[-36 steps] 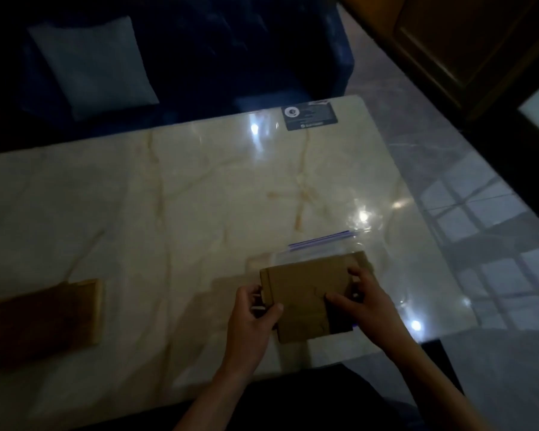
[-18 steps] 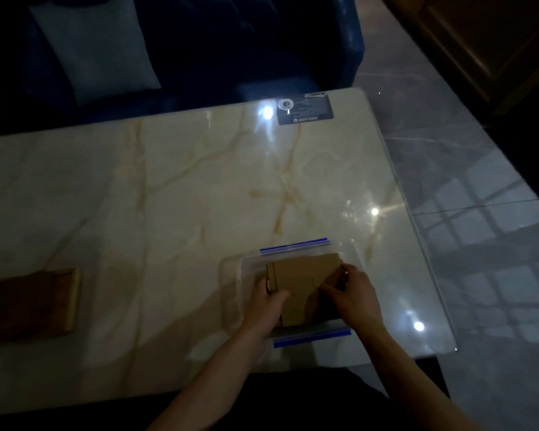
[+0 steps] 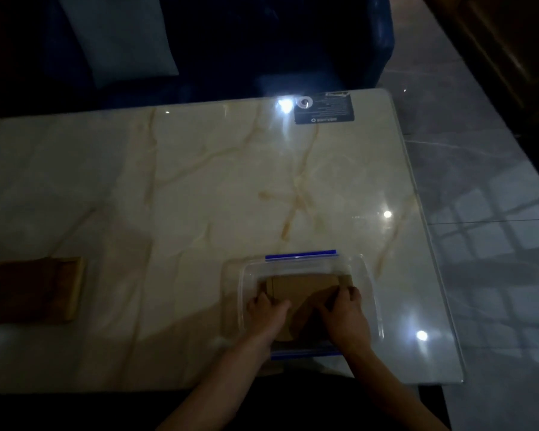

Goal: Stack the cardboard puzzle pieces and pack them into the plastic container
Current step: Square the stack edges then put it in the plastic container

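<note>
A clear plastic container (image 3: pixel 231 293) with blue clips at its far and near sides stands near the table's front edge. Inside it lies the brown stack of cardboard puzzle pieces (image 3: pixel 302 289), flat on the bottom. My left hand (image 3: pixel 266 312) grips the stack's left side with the thumb on top. On the stack's right side my right hand (image 3: pixel 346 318) holds it with curled fingers. Both hands reach down inside the container and hide the near half of the stack.
A wooden block (image 3: pixel 35 290) lies at the left of the marble table (image 3: pixel 199 181). A dark label (image 3: pixel 324 108) is stuck at the table's far edge. A blue sofa with a pale cushion (image 3: pixel 119 35) stands beyond. Tiled floor (image 3: pixel 486 213) lies to the right.
The stack, held above the table a second ago, has gone down into the container with both hands still on it. The view has tilted down.
</note>
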Available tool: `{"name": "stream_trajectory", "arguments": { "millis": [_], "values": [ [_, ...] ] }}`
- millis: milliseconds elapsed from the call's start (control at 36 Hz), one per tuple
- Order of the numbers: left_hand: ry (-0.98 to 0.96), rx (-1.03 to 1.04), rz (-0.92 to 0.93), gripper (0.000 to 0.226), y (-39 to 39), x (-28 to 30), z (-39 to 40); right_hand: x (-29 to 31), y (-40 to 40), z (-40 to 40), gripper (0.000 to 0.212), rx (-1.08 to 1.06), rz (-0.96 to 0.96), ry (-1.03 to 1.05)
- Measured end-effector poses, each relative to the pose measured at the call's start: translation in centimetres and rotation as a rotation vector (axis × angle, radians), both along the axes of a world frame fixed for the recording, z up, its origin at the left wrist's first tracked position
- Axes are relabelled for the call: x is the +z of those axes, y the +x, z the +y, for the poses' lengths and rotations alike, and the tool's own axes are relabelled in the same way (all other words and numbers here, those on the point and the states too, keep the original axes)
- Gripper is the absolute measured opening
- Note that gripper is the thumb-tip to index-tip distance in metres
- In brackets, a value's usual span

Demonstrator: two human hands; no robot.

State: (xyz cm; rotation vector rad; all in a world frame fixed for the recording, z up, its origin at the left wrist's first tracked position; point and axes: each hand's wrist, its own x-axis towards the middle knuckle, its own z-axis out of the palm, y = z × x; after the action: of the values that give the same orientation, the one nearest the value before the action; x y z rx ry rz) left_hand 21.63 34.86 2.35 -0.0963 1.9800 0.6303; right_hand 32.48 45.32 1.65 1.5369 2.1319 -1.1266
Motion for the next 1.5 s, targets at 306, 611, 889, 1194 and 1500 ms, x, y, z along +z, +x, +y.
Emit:
{"name": "stream_trajectory", "arguments": {
  "millis": [306,611,889,1194,1500],
  "values": [
    [-0.02,-0.085,0.045,0.076,0.3,-0.2,-0.5,-0.2,0.6,-0.1,0.049,0.14,-0.065,0.095],
    [-0.005,-0.156,0.051,0.075,0.4,-0.2,-1.1,0.0,0.9,-0.3,0.044,0.189,-0.048,0.142],
    [0.279,0.141,-0.067,0.036,0.0,1.3,-2.5,1.8,1.1,0.4,0.054,0.193,0.038,0.133],
    [0.454,0.002,0.002,0.013,-1.9,4.5,-10.1,5.9,1.2,-3.5,0.026,0.588,0.153,0.165],
    [0.212,-0.612,0.266,0.029,-10.0,1.7,-24.5,5.6,-5.4,-14.0,0.043,0.999,0.018,0.185]
  ]
}}
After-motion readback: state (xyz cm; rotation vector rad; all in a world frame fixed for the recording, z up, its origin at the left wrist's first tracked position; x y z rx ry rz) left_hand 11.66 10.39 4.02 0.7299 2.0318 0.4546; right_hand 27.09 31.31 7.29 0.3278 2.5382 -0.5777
